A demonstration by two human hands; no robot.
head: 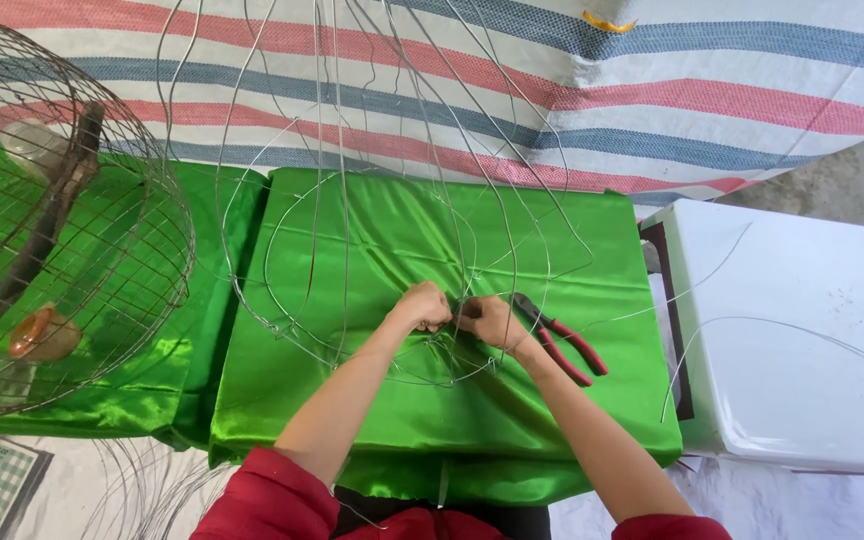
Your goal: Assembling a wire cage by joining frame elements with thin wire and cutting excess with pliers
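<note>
I have both hands working close together near the middle of the bench (592, 250), which is covered in shiny green cloth. My left hand (424, 305) is curled into a fist, its fingers closed on thin strands of the wire frame (352, 200). My right hand (490, 320) sits just beside it, almost touching, with fingers pinched shut on the same wire where several strands meet. The wire frame is a loose, unfinished cage shape: its lower hoop lies on the green cloth around my hands, and its long ribs rise up and out of the top of the view.

Just to the right of my right hand, a pair of pliers with red handles (564, 345) lies on the cloth, handles pointing toward the bench's right edge. At the left edge of the bench stands a finished round wire cage (102, 200) with a wooden perch and small cups inside it. Beyond the right edge is a white plastic surface (802, 330) with a loose length of wire lying across it. A striped red, blue and white tarp (702, 90) runs along behind the far edge of the bench.
</note>
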